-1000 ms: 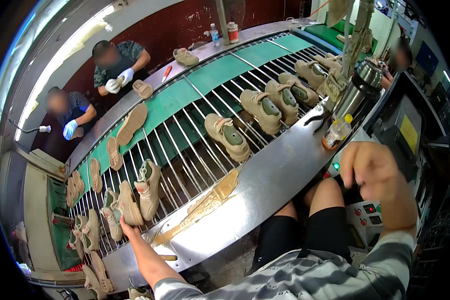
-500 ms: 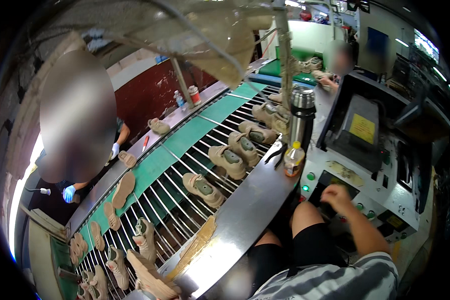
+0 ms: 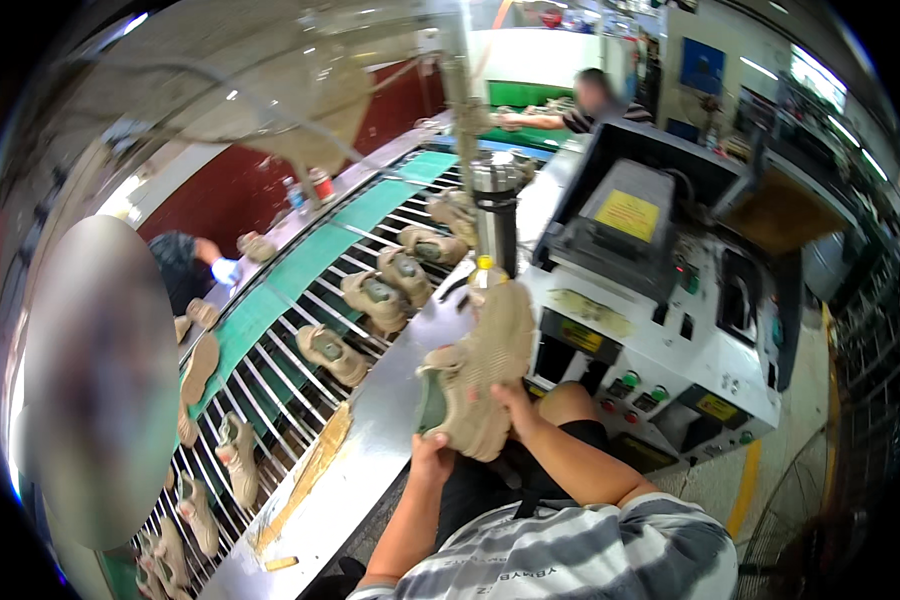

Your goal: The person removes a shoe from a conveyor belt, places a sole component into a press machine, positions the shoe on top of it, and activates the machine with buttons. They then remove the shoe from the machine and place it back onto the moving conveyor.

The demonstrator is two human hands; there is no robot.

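Left hand [image 3: 431,458] curled near the collar, right hand [image 3: 515,405] gripping the sole side, one tan shoe [image 3: 465,385] sits raised between bench [image 3: 365,460] and machine [image 3: 660,335]; handling judged partway: this shoe in hand, other shoes [image 3: 332,354] unheld along the barred conveyor [image 3: 295,275].

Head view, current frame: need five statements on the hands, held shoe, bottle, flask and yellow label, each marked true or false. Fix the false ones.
1. The bare left hand and bare right hand both grip the beige shoe with green lining. True.
2. The steel flask with a silver lid lies on its side. False: it is upright.
3. The shoe partly hides the clear bottle with a yellow cap. True.
4. The right hand is pressing a round green button. False: it is on the shoe.
5. The rectangular yellow label is on a dark grey box. True.
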